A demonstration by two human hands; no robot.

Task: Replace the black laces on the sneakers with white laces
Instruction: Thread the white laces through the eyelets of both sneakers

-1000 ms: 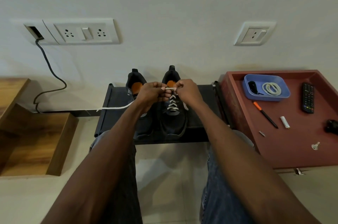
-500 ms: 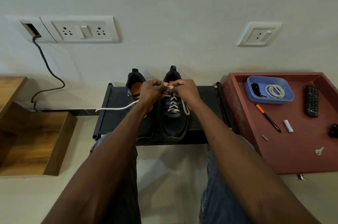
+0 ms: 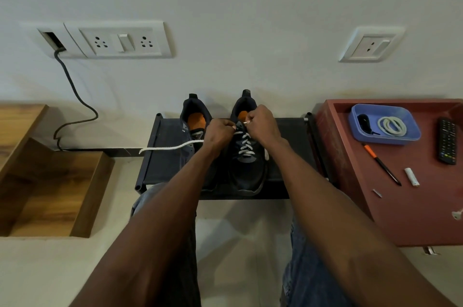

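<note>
Head view shows your two hands meeting over the right-hand sneaker [image 3: 246, 163] of a dark pair standing on a black rack [image 3: 162, 163]. Your left hand [image 3: 219, 131] has its fingers curled, pinching the white lace [image 3: 244, 142] at the shoe's upper eyelets. From beneath that hand a long free end of the same lace runs out to the left, across the other sneaker [image 3: 194, 126] and past the rack's edge. Your right hand [image 3: 261, 122], just beside the left and a little farther from you, pinches the lace tip between thumb and fingertips; the pale tip pokes out toward the left hand. Below both grips, toward you, the white lace crosses in several rows down the shoe's front. A short loop of white shows just right of the shoe under your right wrist. The sneaker left of your grip shows an orange insole, and you cannot tell from here whether it holds any lace.

Well to the right of your hands stands a red table [image 3: 400, 206]. On it a blue tray [image 3: 413, 140] holds a black lace [image 3: 363, 122] and a coiled white lace [image 3: 392, 126]. Nearer you than the tray lie an orange-and-black pen [image 3: 380, 163], a small white cylinder [image 3: 411, 176] and a remote control [image 3: 447, 141]. Far left of your grip sits a wooden shelf unit [image 3: 50, 194], and a dark cable [image 3: 72, 103] hangs from a wall socket plate [image 3: 115, 39].
</note>
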